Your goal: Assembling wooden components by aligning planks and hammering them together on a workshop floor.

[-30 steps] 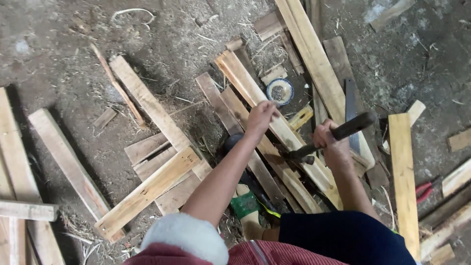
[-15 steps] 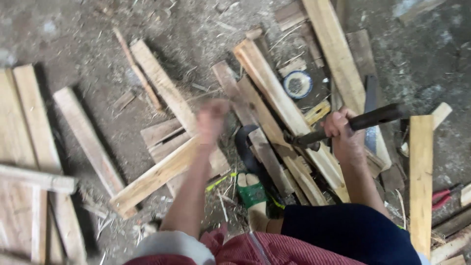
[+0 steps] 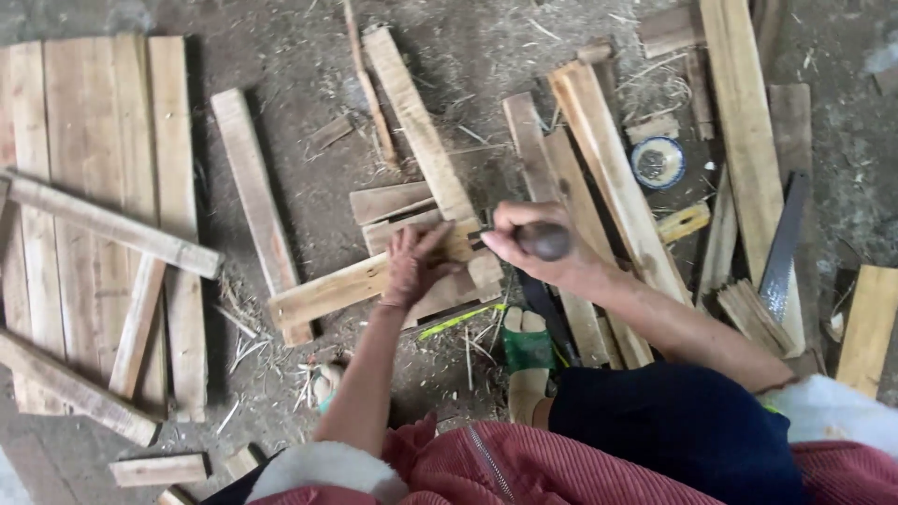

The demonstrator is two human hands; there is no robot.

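The wooden slat [image 3: 346,290] is laid flat on the dirt floor [image 3: 281,56], angled from lower left to upper right, and crosses over several short boards [image 3: 398,201] stacked beneath it. The left hand [image 3: 412,266] is pressed palm-down on the upper end of this slat, with the fingers [image 3: 432,241] spread and flattened against the wood rather than curled around it. The right hand [image 3: 538,245] is positioned just beside the left, and its fingers are closed around the dark rounded handle of a hammer [image 3: 545,240]; the head of the tool is seen only as a small dark part near the slat's end, close to the left fingertips. A long plank [image 3: 421,140] runs diagonally away from the same joint toward the top of the view. A green-sandalled foot [image 3: 527,348] is planted on the floor directly below the hands. To the left, a panel of joined planks [image 3: 94,122] is laid out flat, crossed by a batten [image 3: 103,223]. To the right, a small round tin [image 3: 658,162] is set between loose boards, and a saw blade [image 3: 781,248] is laid near the far right edge.
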